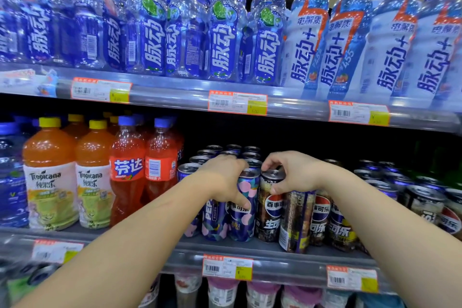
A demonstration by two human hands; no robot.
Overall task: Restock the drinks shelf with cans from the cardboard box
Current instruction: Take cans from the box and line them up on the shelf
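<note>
Reaching into the middle drinks shelf [250,249], we have both hands among the slim Pepsi cans standing at its front edge. Our left hand [222,177] wraps over the top and side of a blue can with pink blossoms [243,210], thumb pressed down its front, fingers curled behind the rim. Our right hand [291,172] pinches the top rim of a dark brown can [271,210] just beside it, thumb on the near side and fingertips over the lid. Both cans stand upright on the shelf, touching each other, with more blue cans [215,220] to the left and more brown cans [322,220] to the right; further rows sit behind them. The cardboard box does not show in this view.

To the left on the same shelf stand orange Tropicana bottles [50,175] and red Fanta bottles [127,172]. On the shelf above stand blue-capped bottles [152,30], with price tags [237,103] clipped along its edge.
</note>
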